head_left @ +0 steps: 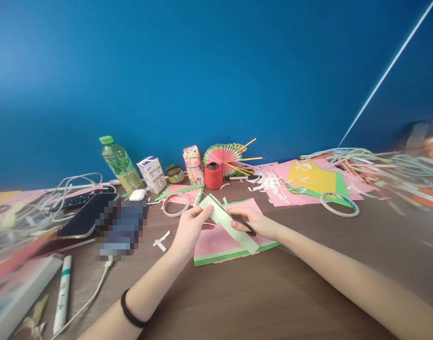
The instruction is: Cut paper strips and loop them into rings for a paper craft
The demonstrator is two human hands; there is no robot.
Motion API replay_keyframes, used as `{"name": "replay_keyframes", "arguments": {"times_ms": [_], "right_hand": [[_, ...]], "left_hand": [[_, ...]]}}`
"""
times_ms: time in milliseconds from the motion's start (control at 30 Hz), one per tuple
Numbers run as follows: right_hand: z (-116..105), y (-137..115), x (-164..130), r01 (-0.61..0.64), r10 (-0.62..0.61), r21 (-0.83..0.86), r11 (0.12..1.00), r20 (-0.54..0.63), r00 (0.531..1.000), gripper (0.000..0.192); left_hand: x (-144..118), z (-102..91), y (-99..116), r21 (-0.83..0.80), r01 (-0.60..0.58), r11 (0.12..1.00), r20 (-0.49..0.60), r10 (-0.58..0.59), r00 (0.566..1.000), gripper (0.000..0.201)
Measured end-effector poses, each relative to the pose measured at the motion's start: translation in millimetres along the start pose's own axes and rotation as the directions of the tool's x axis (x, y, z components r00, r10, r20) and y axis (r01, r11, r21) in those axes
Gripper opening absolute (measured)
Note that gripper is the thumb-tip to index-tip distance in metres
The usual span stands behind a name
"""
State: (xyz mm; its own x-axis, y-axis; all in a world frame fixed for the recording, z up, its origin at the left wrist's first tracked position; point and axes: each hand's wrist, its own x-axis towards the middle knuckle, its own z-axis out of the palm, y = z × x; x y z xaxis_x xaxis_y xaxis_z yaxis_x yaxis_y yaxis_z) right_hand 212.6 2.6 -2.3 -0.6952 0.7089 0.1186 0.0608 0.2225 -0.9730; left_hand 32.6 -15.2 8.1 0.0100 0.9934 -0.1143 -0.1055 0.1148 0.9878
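Green strip [228, 223] – left hand [190, 230], scissors [243, 223]

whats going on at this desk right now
A person sits at a cluttered brown table. The left hand holds a pale green paper strip by its upper end, while the right hand works black-handled scissors against it. Under the hands lies a pink sheet with green edging. A red thread spool and a folded paper fan stand behind.

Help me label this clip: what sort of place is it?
Probably a home or classroom craft desk. The left hand holds a pale green paper strip that the right hand cuts with scissors, with coloured paper sheets and a folded paper fan behind.
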Motion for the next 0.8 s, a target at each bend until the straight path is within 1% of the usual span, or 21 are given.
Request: {"name": "replay_keyframes", "arguments": {"times_ms": [300,533,600,700,800], "right_hand": [[2.9,-4.0,0.1,0.000,0.000,0.009,1.000,-0.017,1.000,0.029],[5.0,-2.6,0.2,0.011,-0.010,0.014,1.000,-0.069,0.998,0.029],[5.6,-0.4,0.4,-0.007,0.009,0.018,1.000,-0.081,0.997,0.030],[7.1,2.3,0.7,-0.067,0.070,0.046,0.997,-0.082,0.994,0.033],[8.3,1.8,1.6,-0.065,0.072,0.059,0.996,-0.115,0.991,0.034]], "left_hand": [[-2.3,1.2,2.6,0.023,0.017,1.000,0.000,-0.017,1.000,0.025],[-1.3,1.3,1.7,0.013,0.034,0.999,0.007,-0.034,0.999,0.025],[-1.1,1.3,1.3,0.005,0.042,0.999,0.001,-0.042,0.999,0.024],[-1.1,1.1,0.4,-0.005,0.050,0.999,-0.003,-0.050,0.999,0.024],[-0.9,0.6,-0.1,-0.004,0.047,0.999,0.018,-0.047,0.999,0.024]]}}
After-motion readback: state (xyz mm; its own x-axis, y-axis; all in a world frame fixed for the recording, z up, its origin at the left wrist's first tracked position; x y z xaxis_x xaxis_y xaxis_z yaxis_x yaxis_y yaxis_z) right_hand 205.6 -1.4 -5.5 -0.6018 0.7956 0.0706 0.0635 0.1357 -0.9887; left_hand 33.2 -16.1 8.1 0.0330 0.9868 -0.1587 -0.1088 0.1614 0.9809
